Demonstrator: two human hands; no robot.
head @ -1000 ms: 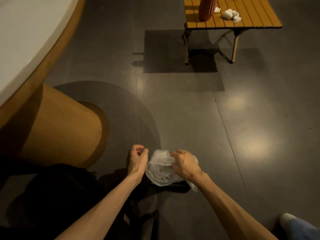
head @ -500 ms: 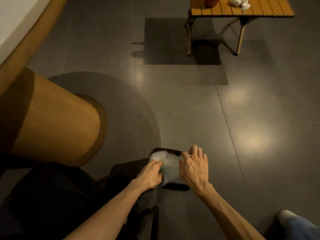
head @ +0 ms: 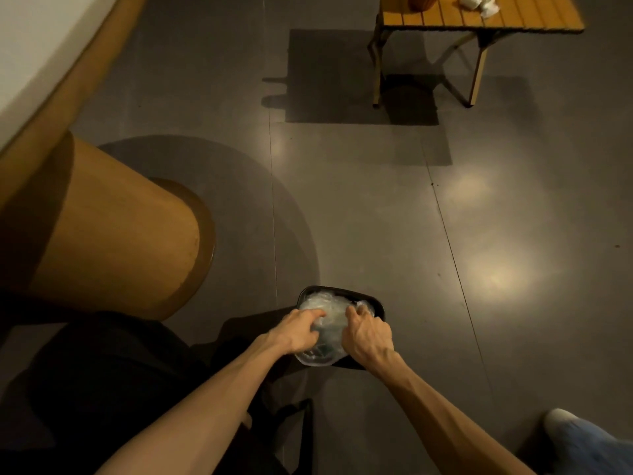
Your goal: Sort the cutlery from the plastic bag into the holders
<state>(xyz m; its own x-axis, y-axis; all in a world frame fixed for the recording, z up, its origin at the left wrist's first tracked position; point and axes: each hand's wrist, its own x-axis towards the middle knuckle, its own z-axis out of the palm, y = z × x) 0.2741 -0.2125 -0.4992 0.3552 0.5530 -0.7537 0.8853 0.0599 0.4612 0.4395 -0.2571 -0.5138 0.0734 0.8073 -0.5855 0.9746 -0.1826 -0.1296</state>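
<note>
Crinkly clear plastic bag (head: 327, 323) in black rounded tub (head: 375, 303) on floor, gripped between left hand (head: 299, 332) and right hand (head: 366, 335), fingers curled into it.

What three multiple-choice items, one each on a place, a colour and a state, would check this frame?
1. Where does the plastic bag lie?
A. In the black container on the floor
B. On the slatted table
C. On the round table

2. What colour is the slatted table?
A. White
B. Orange-brown
C. Blue

3. What are the hands doing?
A. Both hang idle
B. Only one touches the bag
C. Both grip the bag

Answers:
1 A, the bag fills the dark container by the person's feet.
2 B, its slats look orange-brown.
3 C, the left hand and the right hand curl their fingers into the plastic.
</note>
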